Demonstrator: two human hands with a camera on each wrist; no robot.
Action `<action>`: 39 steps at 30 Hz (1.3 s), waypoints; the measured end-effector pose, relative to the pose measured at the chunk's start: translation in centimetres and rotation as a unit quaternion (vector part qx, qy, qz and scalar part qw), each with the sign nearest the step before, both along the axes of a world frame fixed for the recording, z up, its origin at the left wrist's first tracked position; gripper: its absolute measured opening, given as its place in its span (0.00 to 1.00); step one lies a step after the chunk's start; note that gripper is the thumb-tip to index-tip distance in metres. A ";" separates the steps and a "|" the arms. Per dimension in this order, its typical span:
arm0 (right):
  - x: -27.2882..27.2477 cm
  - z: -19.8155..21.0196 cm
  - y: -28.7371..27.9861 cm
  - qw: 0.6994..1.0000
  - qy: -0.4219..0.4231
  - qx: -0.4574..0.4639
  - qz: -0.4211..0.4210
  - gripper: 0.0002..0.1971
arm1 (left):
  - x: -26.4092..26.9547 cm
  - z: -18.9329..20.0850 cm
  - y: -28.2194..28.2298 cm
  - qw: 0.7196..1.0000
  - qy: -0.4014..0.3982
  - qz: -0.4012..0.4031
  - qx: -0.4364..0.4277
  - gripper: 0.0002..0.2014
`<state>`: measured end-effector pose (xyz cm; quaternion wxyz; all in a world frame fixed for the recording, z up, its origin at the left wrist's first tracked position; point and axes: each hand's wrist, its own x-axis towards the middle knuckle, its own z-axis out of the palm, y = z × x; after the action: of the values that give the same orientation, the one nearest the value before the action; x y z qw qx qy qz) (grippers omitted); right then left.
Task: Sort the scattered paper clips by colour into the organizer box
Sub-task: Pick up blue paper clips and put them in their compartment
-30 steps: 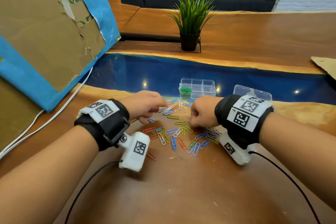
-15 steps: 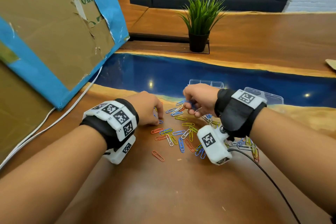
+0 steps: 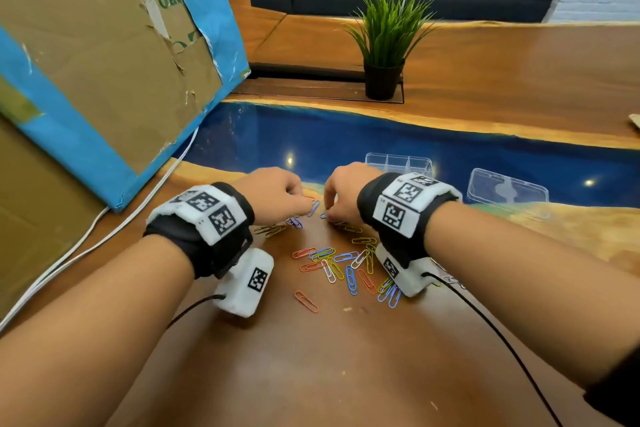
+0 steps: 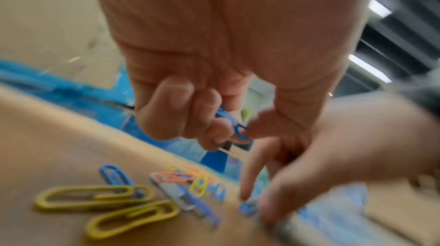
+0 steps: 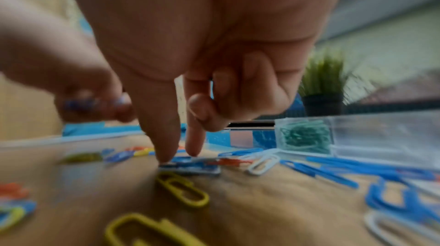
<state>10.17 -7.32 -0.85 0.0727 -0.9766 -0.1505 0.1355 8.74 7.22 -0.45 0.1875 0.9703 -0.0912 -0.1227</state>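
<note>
Coloured paper clips [image 3: 343,263] lie scattered on the wooden table between my wrists. My left hand [image 3: 308,210] hovers just above them, fingers curled, pinching a few blue clips [image 4: 234,126]. Just to its right, my right hand [image 3: 329,217] points its thumb and forefinger down. Both tips touch a blue clip [image 5: 188,165] that lies flat on the table; the other fingers are curled in. The clear organizer box [image 3: 398,163] stands right behind my right hand. One of its compartments holds green clips [image 5: 304,137].
The box's clear lid [image 3: 507,189] lies to the right on the blue resin strip. A potted plant [image 3: 384,45] stands farther back. A cardboard sheet with blue edging [image 3: 104,62] leans at the left, with a white cable [image 3: 104,236] below it.
My right hand has dropped from its raised position down to the clips on the table. My left hand has lifted off the table with blue clips pinched in it.
</note>
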 end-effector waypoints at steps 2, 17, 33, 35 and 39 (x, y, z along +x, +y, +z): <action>0.4 -0.1 0.9 0.999 -0.004 -0.039 0.017 0.12 | 0.2 0.4 0.6 0.996 0.027 0.043 -0.074 0.08; 1.0 0.5 1.8 0.995 -0.008 -0.056 0.088 0.05 | 0.2 -0.3 2.2 0.954 0.106 0.123 -0.253 0.05; 2.8 2.7 -2.8 0.954 0.161 0.184 -0.171 0.07 | 0.7 0.4 -0.3 0.917 0.177 0.155 -0.322 0.10; 3.4 3.0 -4.7 0.938 0.162 0.206 -0.228 0.10 | 1.2 0.9 -2.0 0.912 0.182 0.147 -0.337 0.09; 3.7 3.2 -7.1 0.926 0.147 0.197 -0.286 0.13 | 1.9 2.3 -6.0 0.896 0.212 0.133 -0.366 0.06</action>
<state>13.90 -14.37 2.33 0.3208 -0.9132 0.1242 0.2185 10.66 1.23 1.81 0.5586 0.7873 0.0420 -0.2576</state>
